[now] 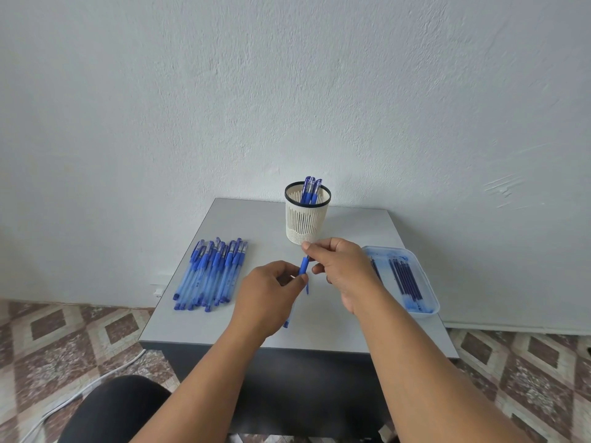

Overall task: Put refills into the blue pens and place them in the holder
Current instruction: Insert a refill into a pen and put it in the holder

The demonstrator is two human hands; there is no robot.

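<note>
My left hand [270, 294] grips a blue pen [303, 268] by its barrel, over the middle of the grey table [335, 327]. The barrel's lower end shows below the hand. My right hand [339, 266] pinches the pen's upper end between thumb and forefinger. Whether that end is a cap or a tip piece I cannot tell. Just behind my hands stands the white slotted holder [307, 219] with a black rim, and a few blue pens [310, 190] stand in it. A pile of several blue pens [209, 274] lies on the table's left. Dark blue refills [404, 278] lie in a tray on the right.
The clear plastic tray [430, 292] sits at the table's right edge. A white wall rises right behind the table. The floor around it has patterned tiles, with a white cable [80, 390] on the left. My dark-clothed knee [118, 407] is at the bottom left.
</note>
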